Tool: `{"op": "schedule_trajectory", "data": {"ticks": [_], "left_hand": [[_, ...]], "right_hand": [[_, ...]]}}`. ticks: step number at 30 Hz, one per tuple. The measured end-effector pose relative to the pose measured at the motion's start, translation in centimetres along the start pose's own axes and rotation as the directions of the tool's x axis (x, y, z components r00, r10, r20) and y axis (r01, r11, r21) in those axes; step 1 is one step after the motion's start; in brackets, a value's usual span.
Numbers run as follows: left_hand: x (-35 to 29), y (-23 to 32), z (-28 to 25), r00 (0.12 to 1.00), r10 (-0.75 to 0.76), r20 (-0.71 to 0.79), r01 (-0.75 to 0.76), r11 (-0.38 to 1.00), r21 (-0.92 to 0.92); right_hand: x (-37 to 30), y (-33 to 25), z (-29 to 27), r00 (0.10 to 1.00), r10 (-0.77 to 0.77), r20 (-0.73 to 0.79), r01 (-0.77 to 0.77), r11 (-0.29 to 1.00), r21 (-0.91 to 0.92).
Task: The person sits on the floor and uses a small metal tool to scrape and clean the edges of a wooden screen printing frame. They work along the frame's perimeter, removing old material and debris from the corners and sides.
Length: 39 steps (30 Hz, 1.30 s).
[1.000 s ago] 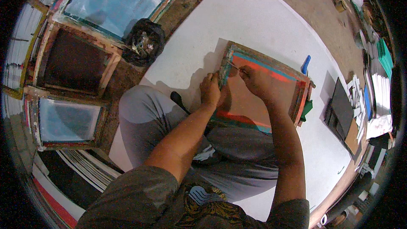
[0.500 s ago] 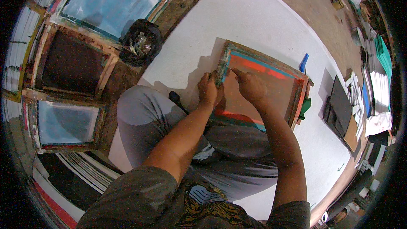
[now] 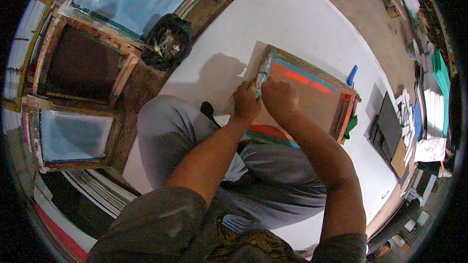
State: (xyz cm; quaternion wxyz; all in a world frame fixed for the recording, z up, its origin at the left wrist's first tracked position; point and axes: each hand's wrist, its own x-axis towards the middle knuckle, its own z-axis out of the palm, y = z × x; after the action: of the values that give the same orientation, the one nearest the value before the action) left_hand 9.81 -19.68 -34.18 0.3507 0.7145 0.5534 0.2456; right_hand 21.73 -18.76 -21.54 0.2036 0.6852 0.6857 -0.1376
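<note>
The wooden frame sits before the crossed legs, over a white board; whether it lies flat or is propped, I cannot tell. Its bars are weathered grey-brown, with reddish colouring on the three o'clock side. They surround a dull brown panel bordered by a blue strip toward twelve o'clock, with smeared orange-red bands toward twelve and seven. The left hand grasps the nine o'clock bar, fingers curled round it. The right hand is clenched against that bar's inner side; I cannot tell whether it holds anything. From the frame, a blue object lies at two o'clock, a green piece at four, and flat black pieces between three and four. A black bag sits at ten, near a larger frame with a pale blue panel.
</note>
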Motion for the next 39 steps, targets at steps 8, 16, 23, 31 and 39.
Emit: {"op": "schedule_trajectory", "data": {"ticks": [8, 16, 23, 31, 39], "left_hand": [[-0.1, 0.7, -0.7, 0.999, 0.001, 0.037, -0.006, 0.99, 0.142], [0.2, -0.2, -0.1, 0.998, 0.056, -0.035, -0.055, 0.998, 0.024], [0.4, 0.0, -0.4, 0.999, -0.013, 0.049, 0.007, 0.993, 0.115], [0.3, -1.9, 0.7, 0.999, 0.04, 0.016, -0.043, 0.98, 0.194], [0.8, -3.0, 1.2, 0.995, 0.092, -0.035, -0.089, 0.993, 0.083]], "right_hand": [[-1.1, 3.3, 2.6, 0.982, 0.038, -0.187, 0.063, 0.858, 0.509], [0.1, 5.5, 6.5, 0.993, -0.029, -0.111, 0.097, 0.728, 0.679], [-0.7, 6.7, 5.0, 0.995, -0.088, -0.051, 0.092, 0.554, 0.827], [-0.6, 5.9, 6.3, 0.986, -0.006, -0.164, 0.127, 0.662, 0.739], [-1.0, 5.6, 4.6, 0.99, -0.028, -0.141, 0.109, 0.791, 0.602]]}}
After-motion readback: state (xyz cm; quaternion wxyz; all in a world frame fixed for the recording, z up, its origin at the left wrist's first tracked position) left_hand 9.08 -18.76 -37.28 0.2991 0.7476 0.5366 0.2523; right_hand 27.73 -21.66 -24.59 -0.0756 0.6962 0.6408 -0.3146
